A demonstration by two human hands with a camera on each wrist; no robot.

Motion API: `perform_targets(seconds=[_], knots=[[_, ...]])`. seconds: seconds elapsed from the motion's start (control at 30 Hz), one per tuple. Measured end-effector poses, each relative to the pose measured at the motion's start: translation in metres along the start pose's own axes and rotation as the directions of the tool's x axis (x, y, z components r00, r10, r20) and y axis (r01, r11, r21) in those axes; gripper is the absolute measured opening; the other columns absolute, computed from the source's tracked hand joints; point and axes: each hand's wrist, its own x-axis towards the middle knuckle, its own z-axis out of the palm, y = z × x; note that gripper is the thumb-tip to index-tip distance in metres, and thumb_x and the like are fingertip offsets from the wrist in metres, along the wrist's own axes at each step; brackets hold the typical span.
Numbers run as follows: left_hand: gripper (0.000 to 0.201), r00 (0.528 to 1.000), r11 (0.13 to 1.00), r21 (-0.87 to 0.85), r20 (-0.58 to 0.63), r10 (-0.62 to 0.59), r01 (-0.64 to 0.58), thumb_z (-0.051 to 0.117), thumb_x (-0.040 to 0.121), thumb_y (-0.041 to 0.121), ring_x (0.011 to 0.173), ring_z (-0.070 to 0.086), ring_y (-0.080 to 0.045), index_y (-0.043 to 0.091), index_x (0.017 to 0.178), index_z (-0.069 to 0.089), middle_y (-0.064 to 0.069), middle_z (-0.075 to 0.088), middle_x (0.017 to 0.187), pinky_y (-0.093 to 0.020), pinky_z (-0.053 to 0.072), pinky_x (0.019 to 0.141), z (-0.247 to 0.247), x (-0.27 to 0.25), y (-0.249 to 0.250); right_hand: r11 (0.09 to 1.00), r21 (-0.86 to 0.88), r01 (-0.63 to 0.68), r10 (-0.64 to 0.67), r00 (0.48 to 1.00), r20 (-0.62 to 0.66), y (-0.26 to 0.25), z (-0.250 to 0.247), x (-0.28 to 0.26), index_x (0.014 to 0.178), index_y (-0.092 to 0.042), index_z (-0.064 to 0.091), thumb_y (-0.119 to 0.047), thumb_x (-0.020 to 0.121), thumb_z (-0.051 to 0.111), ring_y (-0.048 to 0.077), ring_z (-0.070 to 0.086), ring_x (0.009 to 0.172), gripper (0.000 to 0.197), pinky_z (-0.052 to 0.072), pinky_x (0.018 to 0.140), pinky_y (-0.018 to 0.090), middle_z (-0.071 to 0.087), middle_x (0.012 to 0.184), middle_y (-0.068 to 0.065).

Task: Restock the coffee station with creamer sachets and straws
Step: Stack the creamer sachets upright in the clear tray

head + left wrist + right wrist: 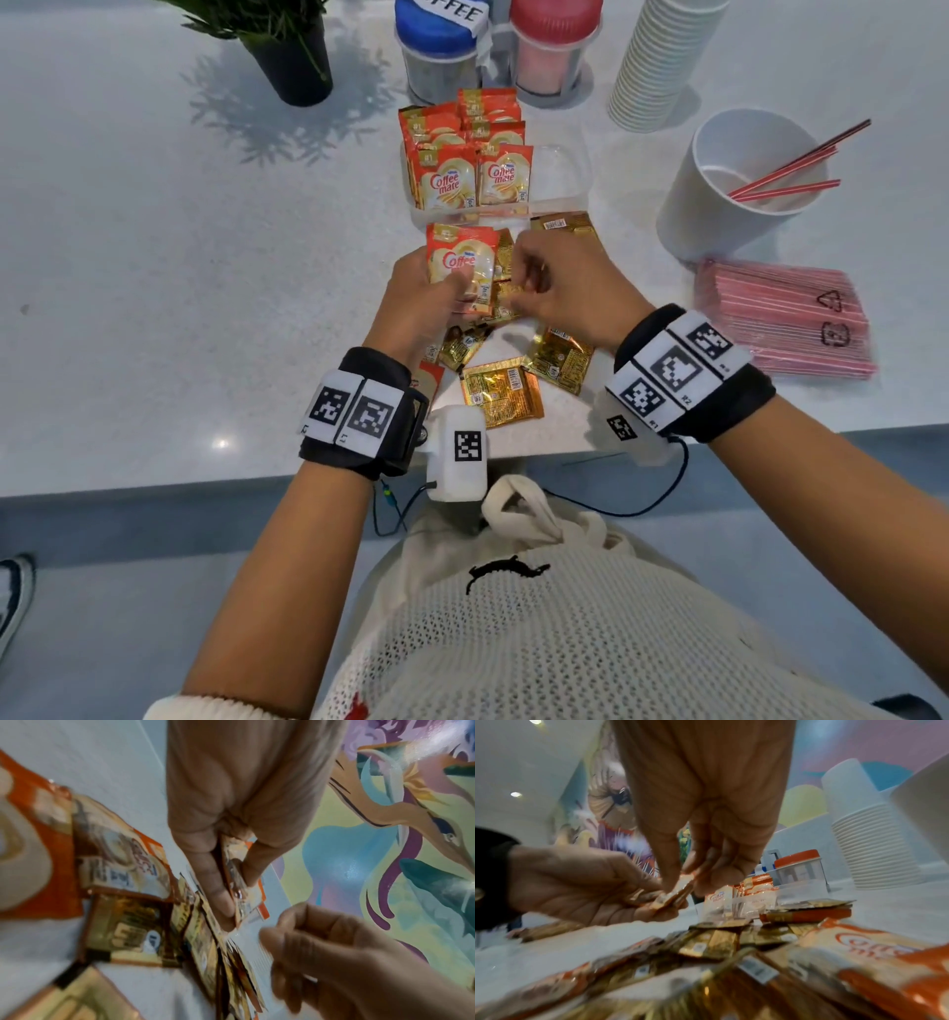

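Note:
My left hand [452,303] grips a small stack of orange creamer sachets [461,257] upright above the counter; the left wrist view shows thumb and fingers clamped on the stack [253,896]. My right hand [518,293] meets it from the right, fingers curled. In the right wrist view its thumb and fingers [687,884] pinch a sachet [680,894] at the edge of that stack. More sachets [452,180] stand in a clear tray [562,174] just beyond. Loose gold-backed sachets [500,393] lie under my hands. A few red straws [791,169] lean in a white cup [719,216].
A wrapped pack of pink straws [785,318] lies at the right. Behind the tray stand a blue-lidded jar [436,46] and a red-lidded jar [552,41]. A tall stack of paper cups [657,61] is at the back right, a potted plant [292,61] at the back left.

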Motion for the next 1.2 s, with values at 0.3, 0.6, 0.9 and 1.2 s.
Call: perform_targets(seconds=[0.3, 0.6, 0.9, 1.2], knots=[[0.026, 0.995, 1.000, 0.002, -0.100, 0.029, -0.029, 0.049, 0.095, 0.012, 0.086, 0.064, -0.012, 0.007, 0.120, 0.055, -0.009, 0.065, 0.110, -0.015, 0.056, 0.063, -0.006, 0.000, 0.000, 0.845, -0.403, 0.351, -0.065, 0.815, 0.575, -0.006, 0.032, -0.022, 0.124, -0.024, 0.043, -0.037, 0.070, 0.074, 0.021, 0.036, 0.112, 0.063, 0.035, 0.085, 0.034, 0.038, 0.125, 0.002], [0.019, 0.994, 0.999, -0.019, -0.104, 0.040, -0.042, 0.048, 0.096, 0.013, 0.084, 0.066, -0.010, 0.012, 0.113, 0.056, -0.005, 0.067, 0.104, -0.016, 0.056, 0.065, -0.009, -0.001, 0.002, 0.974, -0.122, 0.192, -0.154, 0.951, 0.267, -0.005, 0.024, -0.022, 0.106, -0.010, 0.055, -0.013, 0.090, 0.053, 0.014, 0.051, 0.079, 0.017, 0.047, 0.068, 0.021, 0.057, 0.094, 0.001], [0.030, 0.995, 0.994, -0.057, -0.043, 0.090, -0.093, 0.043, 0.098, 0.015, 0.091, 0.066, -0.013, 0.009, 0.126, 0.052, -0.006, 0.065, 0.112, -0.017, 0.056, 0.066, 0.002, 0.005, 0.011, 0.746, 0.652, -0.134, 0.257, 0.961, -0.097, -0.004, -0.006, 0.006, 0.107, 0.002, 0.064, -0.006, 0.087, 0.059, 0.021, 0.065, 0.087, 0.022, 0.055, 0.080, 0.036, 0.068, 0.105, 0.017], [0.036, 0.994, 0.991, -0.069, -0.030, 0.108, -0.110, 0.035, 0.101, 0.019, 0.100, 0.063, -0.015, 0.015, 0.137, 0.038, -0.004, 0.058, 0.125, -0.027, 0.057, 0.078, 0.016, 0.018, 0.018, 0.704, 0.682, -0.198, 0.372, 0.921, -0.117, 0.012, -0.013, 0.023, 0.094, 0.000, 0.069, -0.012, 0.085, 0.065, 0.007, 0.049, 0.046, 0.016, 0.039, 0.045, 0.019, 0.059, 0.063, 0.003]])
